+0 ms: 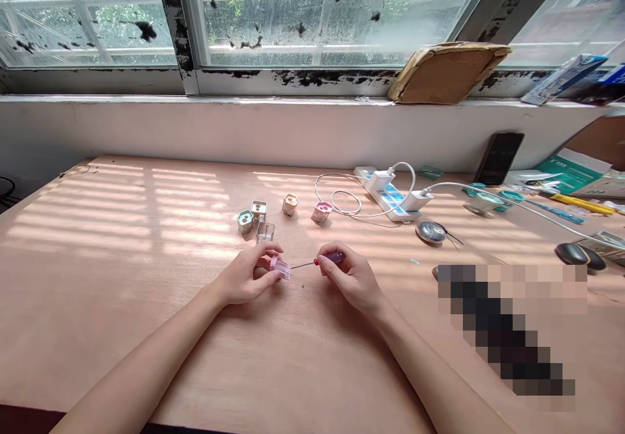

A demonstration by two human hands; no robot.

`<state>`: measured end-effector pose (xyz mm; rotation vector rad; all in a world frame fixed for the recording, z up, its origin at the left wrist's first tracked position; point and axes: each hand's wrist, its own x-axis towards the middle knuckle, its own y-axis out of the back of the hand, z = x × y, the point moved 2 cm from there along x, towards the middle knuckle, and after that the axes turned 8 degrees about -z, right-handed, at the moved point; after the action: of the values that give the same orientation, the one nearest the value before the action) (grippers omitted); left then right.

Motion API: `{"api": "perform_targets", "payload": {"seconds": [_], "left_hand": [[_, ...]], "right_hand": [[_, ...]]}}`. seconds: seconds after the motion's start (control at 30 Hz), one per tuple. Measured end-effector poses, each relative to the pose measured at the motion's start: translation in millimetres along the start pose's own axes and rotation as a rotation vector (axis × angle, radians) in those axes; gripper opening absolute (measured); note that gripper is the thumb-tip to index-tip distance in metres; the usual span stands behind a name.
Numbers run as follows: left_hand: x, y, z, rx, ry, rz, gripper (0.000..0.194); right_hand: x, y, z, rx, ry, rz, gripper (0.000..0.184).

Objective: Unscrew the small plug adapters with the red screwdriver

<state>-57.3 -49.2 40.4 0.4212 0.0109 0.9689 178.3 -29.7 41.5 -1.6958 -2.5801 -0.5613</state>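
My left hand pinches a small pink pencil sharpener between thumb and fingers, just above the table. A screwdriver with a dark purple handle is gripped in my right hand. Its thin shaft points left, and the tip meets or nearly meets the sharpener's right side; exact contact is too small to tell. Beyond my hands stand a green-topped sharpener, a cream one, a yellowish one and a pink-topped one. A clear open container sits close behind my left hand.
A white power strip with chargers and looping cables lies at the back right. Farther right are a round dark object, a black mouse, a leaning phone and a yellow cutter. A blurred-out patch covers the right foreground.
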Motion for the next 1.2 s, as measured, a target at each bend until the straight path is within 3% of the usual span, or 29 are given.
{"api": "perform_targets", "payload": {"seconds": [0.23, 0.47, 0.73, 1.2], "left_hand": [[0.6, -3.7, 3.5, -0.071, -0.007, -0.043, 0.032], [0.7, 4.5, 1.3, -0.079, -0.015, 0.11, 0.027], [1.6, 1.3, -0.3, -0.033, 0.004, 0.026, 0.032], [2.4, 1.7, -4.5, -0.105, 0.05, 0.029, 0.033]], "right_hand": [[0.1, -2.8, 2.0, 0.021, -0.024, -0.029, 0.035], [0.1, -1.3, 3.8, 0.035, -0.029, -0.025, 0.035], [0.3, -1.7, 3.9, 0.044, -0.034, -0.037, 0.036], [0.1, -1.7, 1.8, 0.074, -0.005, -0.037, 0.035]]}}
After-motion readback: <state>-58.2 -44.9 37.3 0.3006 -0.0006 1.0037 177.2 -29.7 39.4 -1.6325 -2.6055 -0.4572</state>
